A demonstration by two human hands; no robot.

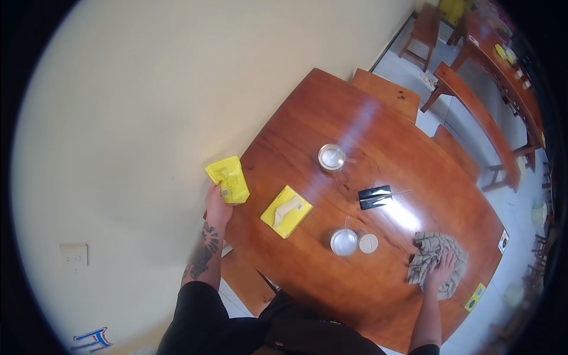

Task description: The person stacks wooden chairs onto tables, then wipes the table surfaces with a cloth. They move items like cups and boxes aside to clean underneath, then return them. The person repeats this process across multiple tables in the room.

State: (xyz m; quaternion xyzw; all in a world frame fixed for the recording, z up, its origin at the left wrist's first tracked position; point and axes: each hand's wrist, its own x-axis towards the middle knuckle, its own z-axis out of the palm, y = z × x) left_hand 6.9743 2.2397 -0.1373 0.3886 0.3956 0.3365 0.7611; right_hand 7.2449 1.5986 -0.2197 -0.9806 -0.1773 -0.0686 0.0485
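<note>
My left hand (218, 205) grips a yellow tissue packet (233, 179) near the table's wall-side edge. Flat on the grey-brown striped cloth (428, 253), near the right edge of the wooden table (301, 115), lies my right hand (440, 270). A second yellow tissue packet (293, 222), a tissue sticking out of it, lies between the first packet and the lidded glass jars. One jar (332, 158) stands farther off, the other (344, 242) nearer me beside a small white-topped container (368, 243). A black tray or holder (372, 198) has a slim utensil across it.
The plain wall (133, 133) borders the table on the left. A wooden stool (386, 93) touches the far side, and a wooden bench (479, 120) stands beyond on the tiled floor. Stickers, one yellow (475, 297), are on the right edge. A bench (246, 275) shows at lower left.
</note>
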